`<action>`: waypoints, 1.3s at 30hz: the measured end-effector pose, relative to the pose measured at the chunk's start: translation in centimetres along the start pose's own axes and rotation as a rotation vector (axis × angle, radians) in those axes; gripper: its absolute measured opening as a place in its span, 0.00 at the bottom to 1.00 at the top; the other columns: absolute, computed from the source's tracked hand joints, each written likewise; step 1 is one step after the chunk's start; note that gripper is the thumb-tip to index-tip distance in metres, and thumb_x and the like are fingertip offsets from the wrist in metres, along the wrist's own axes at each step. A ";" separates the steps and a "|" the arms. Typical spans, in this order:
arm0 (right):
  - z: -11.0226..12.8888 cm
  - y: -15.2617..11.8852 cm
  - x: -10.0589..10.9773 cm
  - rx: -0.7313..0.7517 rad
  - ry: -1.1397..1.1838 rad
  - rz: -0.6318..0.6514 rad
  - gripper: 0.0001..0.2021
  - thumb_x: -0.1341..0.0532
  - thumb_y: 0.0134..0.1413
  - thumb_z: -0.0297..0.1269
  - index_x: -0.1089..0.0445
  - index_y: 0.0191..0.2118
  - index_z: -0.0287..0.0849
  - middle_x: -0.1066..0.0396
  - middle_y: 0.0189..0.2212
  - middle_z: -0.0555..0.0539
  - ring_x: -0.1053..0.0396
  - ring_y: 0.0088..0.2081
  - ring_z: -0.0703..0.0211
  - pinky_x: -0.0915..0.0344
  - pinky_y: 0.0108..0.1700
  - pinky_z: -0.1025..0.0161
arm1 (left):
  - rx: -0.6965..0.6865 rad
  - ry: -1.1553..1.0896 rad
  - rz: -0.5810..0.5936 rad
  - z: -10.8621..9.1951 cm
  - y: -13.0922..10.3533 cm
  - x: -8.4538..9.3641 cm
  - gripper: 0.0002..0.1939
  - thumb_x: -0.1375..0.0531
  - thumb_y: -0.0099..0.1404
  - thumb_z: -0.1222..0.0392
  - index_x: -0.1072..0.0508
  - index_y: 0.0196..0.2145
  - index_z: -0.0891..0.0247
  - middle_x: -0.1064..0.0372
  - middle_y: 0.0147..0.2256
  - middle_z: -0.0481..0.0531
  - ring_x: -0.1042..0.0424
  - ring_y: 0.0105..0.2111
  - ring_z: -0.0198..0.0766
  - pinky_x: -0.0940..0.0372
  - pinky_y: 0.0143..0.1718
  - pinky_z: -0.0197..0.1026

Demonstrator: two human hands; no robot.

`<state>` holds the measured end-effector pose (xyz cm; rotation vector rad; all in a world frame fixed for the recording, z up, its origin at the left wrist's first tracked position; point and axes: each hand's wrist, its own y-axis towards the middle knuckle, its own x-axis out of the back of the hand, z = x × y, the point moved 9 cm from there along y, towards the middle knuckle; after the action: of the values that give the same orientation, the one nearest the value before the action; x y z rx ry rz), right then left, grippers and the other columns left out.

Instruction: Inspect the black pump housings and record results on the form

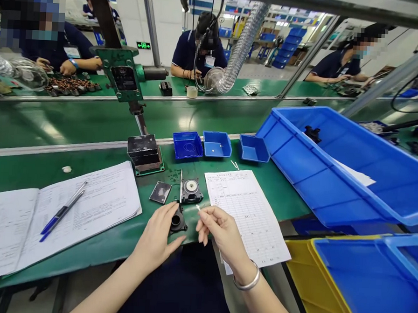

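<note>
My left hand [157, 238] curls round the left side of a black plastic housing [176, 221] with a round hole, holding it on the green bench. Part of the housing is hidden under its fingers. My right hand [219, 229] pinches a small thin white piece [198, 208] between thumb and fingertip, just right of the housing; its kind is too small to tell. Beyond the hands lies a second black housing [192, 191] with a white ring in it. A flat dark metal plate [160, 192] is left of that.
A green press [124, 75] stands over a black block [142, 152]. Blue trays [187, 146] line the back. Pens [63, 212] lie on an open booklet [97, 216]; a printed form [246, 214] is at right. A large blue bin [334, 181] flanks the bench. Co-workers sit opposite.
</note>
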<state>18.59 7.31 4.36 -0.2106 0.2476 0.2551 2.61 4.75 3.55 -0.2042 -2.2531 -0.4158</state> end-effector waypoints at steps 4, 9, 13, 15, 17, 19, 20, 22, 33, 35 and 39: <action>-1.0 -0.2 0.5 -0.019 0.002 -0.036 0.13 0.37 0.61 0.44 0.32 0.35 0.38 0.30 0.22 0.52 0.34 0.18 0.70 0.37 0.22 0.72 | 0.022 -0.019 -0.011 0.5 0.5 -1.3 0.29 0.41 0.66 0.58 0.43 0.63 0.56 0.43 0.60 0.61 0.37 0.58 0.52 0.38 0.58 0.57; -1.7 -0.5 0.8 -0.041 0.043 -0.034 0.13 0.37 0.61 0.45 0.32 0.35 0.38 0.27 0.25 0.49 0.32 0.19 0.68 0.36 0.21 0.71 | 0.095 -0.106 -0.034 0.9 0.4 0.3 0.28 0.36 0.62 0.53 0.37 0.58 0.55 0.39 0.55 0.60 0.32 0.52 0.51 0.33 0.52 0.53; -1.4 -0.8 0.1 -0.023 0.079 0.006 0.12 0.37 0.60 0.43 0.29 0.38 0.38 0.26 0.26 0.48 0.29 0.20 0.65 0.36 0.20 0.71 | 0.533 -0.880 -0.162 2.6 -0.6 2.0 0.29 0.40 0.65 0.47 0.41 0.61 0.53 0.34 0.49 0.55 0.26 0.43 0.45 0.29 0.46 0.50; -1.0 -0.9 -0.8 -0.018 0.082 0.045 0.11 0.37 0.61 0.43 0.28 0.39 0.38 0.26 0.26 0.48 0.29 0.20 0.65 0.35 0.19 0.71 | 0.714 -1.279 -0.158 2.1 -1.0 1.4 0.25 0.44 0.68 0.47 0.36 0.59 0.57 0.31 0.44 0.54 0.25 0.35 0.41 0.27 0.39 0.45; -0.6 -1.1 -1.8 -0.016 0.075 0.080 0.11 0.37 0.61 0.43 0.28 0.39 0.38 0.26 0.25 0.48 0.29 0.20 0.65 0.35 0.19 0.71 | 0.778 -1.465 -0.142 1.2 -0.9 1.1 0.21 0.43 0.68 0.50 0.31 0.55 0.61 0.30 0.41 0.54 0.26 0.34 0.39 0.28 0.38 0.42; -0.2 -1.2 -2.7 -0.012 0.059 0.102 0.11 0.38 0.61 0.43 0.28 0.39 0.38 0.26 0.24 0.49 0.30 0.19 0.66 0.35 0.20 0.71 | 0.784 -1.536 -0.136 0.7 -0.6 1.1 0.19 0.43 0.69 0.52 0.29 0.54 0.62 0.30 0.40 0.54 0.26 0.34 0.38 0.28 0.38 0.41; 0.0 -1.3 -3.0 -0.010 0.046 0.109 0.12 0.38 0.61 0.43 0.28 0.39 0.38 0.27 0.24 0.49 0.30 0.19 0.66 0.35 0.19 0.71 | 0.783 -1.555 -0.135 0.5 -0.5 0.9 0.19 0.43 0.69 0.52 0.29 0.54 0.62 0.30 0.40 0.54 0.26 0.34 0.38 0.28 0.38 0.41; 0.2 -1.4 -3.6 -0.005 0.007 0.117 0.12 0.39 0.62 0.44 0.29 0.39 0.38 0.28 0.23 0.50 0.32 0.18 0.67 0.37 0.19 0.71 | 0.785 -1.579 -0.128 0.4 -0.5 0.6 0.19 0.44 0.69 0.51 0.29 0.54 0.61 0.30 0.39 0.53 0.27 0.35 0.37 0.29 0.38 0.40; 0.5 -1.6 -4.6 0.053 -0.233 0.127 0.12 0.41 0.64 0.44 0.30 0.37 0.40 0.30 0.22 0.52 0.33 0.18 0.68 0.39 0.21 0.71 | 0.758 -1.498 -0.118 0.2 -0.3 0.4 0.22 0.44 0.69 0.47 0.29 0.55 0.60 0.29 0.44 0.56 0.31 0.45 0.41 0.32 0.45 0.41; 0.2 -1.6 -4.6 0.030 -0.204 0.132 0.13 0.42 0.64 0.45 0.31 0.36 0.40 0.30 0.21 0.52 0.33 0.17 0.68 0.39 0.20 0.71 | 0.732 -1.458 -0.129 0.3 -0.3 0.6 0.22 0.45 0.69 0.46 0.30 0.56 0.59 0.29 0.46 0.56 0.32 0.46 0.41 0.33 0.46 0.40; -0.1 -1.6 -4.8 0.015 -0.173 0.148 0.13 0.42 0.64 0.46 0.32 0.36 0.40 0.30 0.21 0.52 0.34 0.17 0.69 0.40 0.20 0.72 | 0.678 -1.444 -0.181 0.6 -0.3 1.0 0.21 0.44 0.69 0.47 0.31 0.57 0.56 0.31 0.48 0.53 0.31 0.44 0.38 0.34 0.45 0.39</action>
<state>14.52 4.72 5.84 -0.1545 0.0935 0.4155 1.44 4.73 3.89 0.1294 -3.6509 0.6831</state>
